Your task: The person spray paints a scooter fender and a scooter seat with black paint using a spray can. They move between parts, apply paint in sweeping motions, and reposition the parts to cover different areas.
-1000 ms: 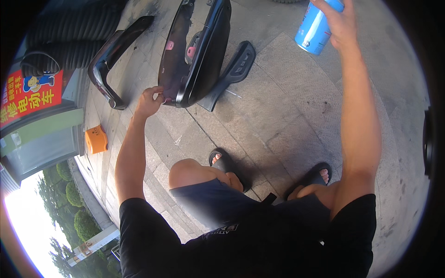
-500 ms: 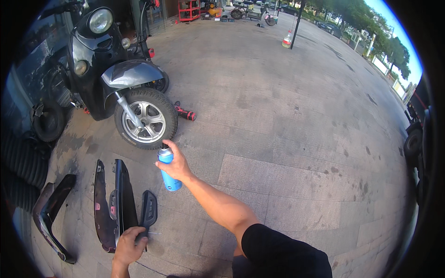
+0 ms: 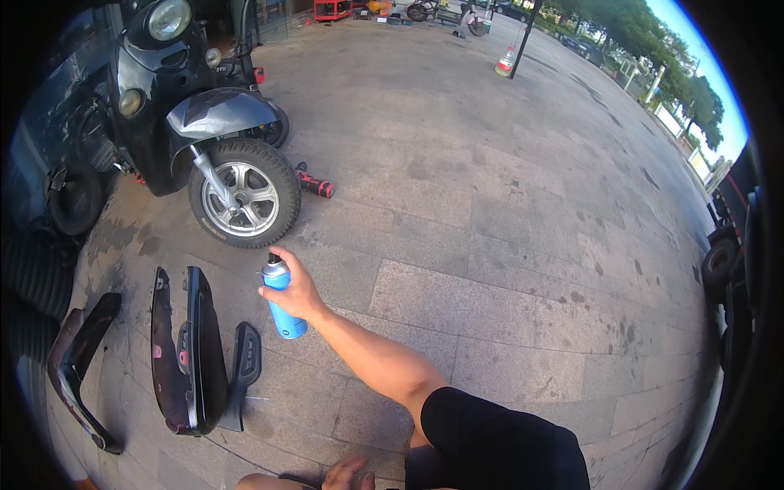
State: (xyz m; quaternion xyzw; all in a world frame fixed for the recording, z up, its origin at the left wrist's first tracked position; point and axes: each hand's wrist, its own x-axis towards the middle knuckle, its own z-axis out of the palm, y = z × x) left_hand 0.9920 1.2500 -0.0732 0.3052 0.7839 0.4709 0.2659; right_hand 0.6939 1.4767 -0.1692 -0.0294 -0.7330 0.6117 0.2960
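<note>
My right hand (image 3: 296,287) grips a blue spray can (image 3: 286,314) with a silver shoulder and black top. The index finger rests on its nozzle, and the can stays above the paving. At the lower edge, my left hand (image 3: 347,474) is partly cut off beside my leg; its fingers are loosely bent, apart from the thumb, with nothing visible in them. Left of the can lies a small black plastic panel (image 3: 247,363) with slots. Next to it are two long dark fairing pieces (image 3: 206,367) (image 3: 167,367), and farther left a curved dark trim piece (image 3: 72,384).
A dark scooter (image 3: 163,106) stands at the far left, its front wheel (image 3: 245,204) facing the panels. A red-and-black power tool (image 3: 317,184) lies by that wheel. Tires (image 3: 75,198) sit along the left wall, a bottle (image 3: 505,62) by a pole, a dark vehicle (image 3: 727,253) at right.
My left hand has let go of the slotted black panel and drawn back to the lower edge near my leg. The right hand keeps the can; the view has shifted slightly.
</note>
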